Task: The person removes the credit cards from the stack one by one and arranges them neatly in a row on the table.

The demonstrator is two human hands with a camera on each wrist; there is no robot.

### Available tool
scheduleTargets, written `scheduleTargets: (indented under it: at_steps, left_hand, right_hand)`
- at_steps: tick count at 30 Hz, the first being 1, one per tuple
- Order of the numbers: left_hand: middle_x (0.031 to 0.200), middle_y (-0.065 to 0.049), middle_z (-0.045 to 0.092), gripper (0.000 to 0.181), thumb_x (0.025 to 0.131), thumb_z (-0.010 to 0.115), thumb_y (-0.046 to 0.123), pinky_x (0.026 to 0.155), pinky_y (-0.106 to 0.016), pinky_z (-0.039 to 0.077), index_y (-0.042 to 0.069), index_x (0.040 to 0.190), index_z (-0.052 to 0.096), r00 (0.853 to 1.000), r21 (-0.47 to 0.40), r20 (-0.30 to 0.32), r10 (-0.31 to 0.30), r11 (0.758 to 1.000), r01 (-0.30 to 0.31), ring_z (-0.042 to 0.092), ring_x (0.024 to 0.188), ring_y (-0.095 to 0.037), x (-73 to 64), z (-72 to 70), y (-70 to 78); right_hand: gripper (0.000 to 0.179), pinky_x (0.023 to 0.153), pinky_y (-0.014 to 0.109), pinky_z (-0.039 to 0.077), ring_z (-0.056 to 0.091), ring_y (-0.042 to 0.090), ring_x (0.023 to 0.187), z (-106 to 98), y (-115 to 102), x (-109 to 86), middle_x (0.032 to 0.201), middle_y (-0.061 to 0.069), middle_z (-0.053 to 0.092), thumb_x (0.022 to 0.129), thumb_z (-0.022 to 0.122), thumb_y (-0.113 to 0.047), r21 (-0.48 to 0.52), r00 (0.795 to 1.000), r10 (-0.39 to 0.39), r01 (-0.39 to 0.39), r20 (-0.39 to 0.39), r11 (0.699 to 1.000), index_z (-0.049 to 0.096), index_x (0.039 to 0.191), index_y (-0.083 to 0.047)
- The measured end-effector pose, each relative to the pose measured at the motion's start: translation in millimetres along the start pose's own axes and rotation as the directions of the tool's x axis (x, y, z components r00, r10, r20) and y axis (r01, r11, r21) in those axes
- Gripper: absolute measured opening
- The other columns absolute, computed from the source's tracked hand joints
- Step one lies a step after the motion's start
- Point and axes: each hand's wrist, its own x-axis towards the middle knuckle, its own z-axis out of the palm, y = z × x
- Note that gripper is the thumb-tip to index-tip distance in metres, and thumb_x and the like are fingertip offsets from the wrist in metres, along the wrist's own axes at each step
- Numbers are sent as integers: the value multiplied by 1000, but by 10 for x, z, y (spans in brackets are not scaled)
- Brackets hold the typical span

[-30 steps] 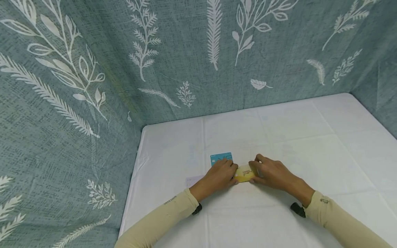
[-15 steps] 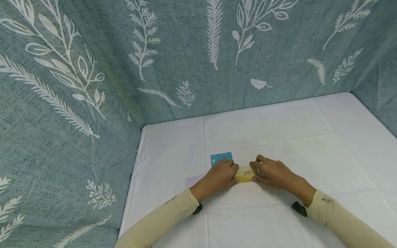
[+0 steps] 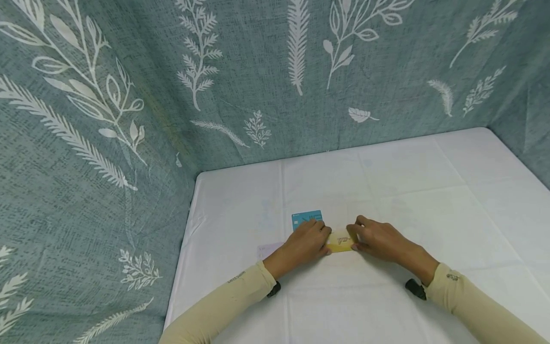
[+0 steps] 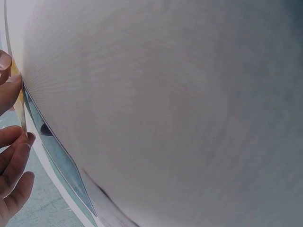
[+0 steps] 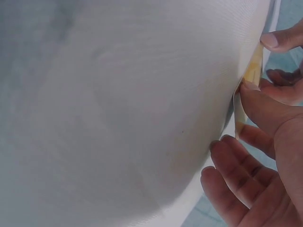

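Observation:
Between my two hands lies a yellow card (image 3: 339, 243) with red script on it, low over the white cloth. My left hand (image 3: 306, 241) pinches its left end, and the fingers of my right hand (image 3: 379, 240) pinch its right end. The right wrist view shows the yellow card (image 5: 254, 68) nearly edge-on, with thumbs and fingertips at both ends. Just behind my left hand a blue card (image 3: 307, 218) with a chip lies flat, its near part covered by the hand. A pale lilac card (image 3: 269, 249) is partly hidden under my left wrist.
A white cloth (image 3: 421, 200) covers the table, with fold creases running across it. Grey-green curtains (image 3: 266, 71) with white leaf prints hang along the back and sides. Dark wrist devices (image 3: 416, 289) sit under both cuffs.
My right hand has shifted very slightly to the right, and a little more of the yellow card's right part shows. My left hand and the other cards stay in place.

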Motion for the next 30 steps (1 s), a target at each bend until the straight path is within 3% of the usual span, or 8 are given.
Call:
scheduleTargets:
  at_steps: [19, 30]
  left_hand:
    - [93, 1, 61, 43, 81, 71, 47, 67, -24, 43, 12, 105, 65, 1000, -28, -19, 6, 1000, -7, 53, 78, -12, -17, -7, -11]
    - [96, 0, 61, 43, 81, 71, 48, 68, -24, 44, 12, 103, 65, 998, 3, -53, 29, 1000, -29, 54, 80, -13, -31, -14, -4]
  right_hand:
    - [33, 50, 18, 38, 42, 3, 62, -12, -4, 27, 84, -3, 52, 76, 79, -29, 6, 999, 10, -10, 41, 1000, 63, 100, -14]
    - [37, 51, 19, 39, 46, 3, 64, -20, 0, 21, 89, -1, 53, 77, 79, -31, 21, 999, 7, -7, 36, 1000, 64, 104, -11]
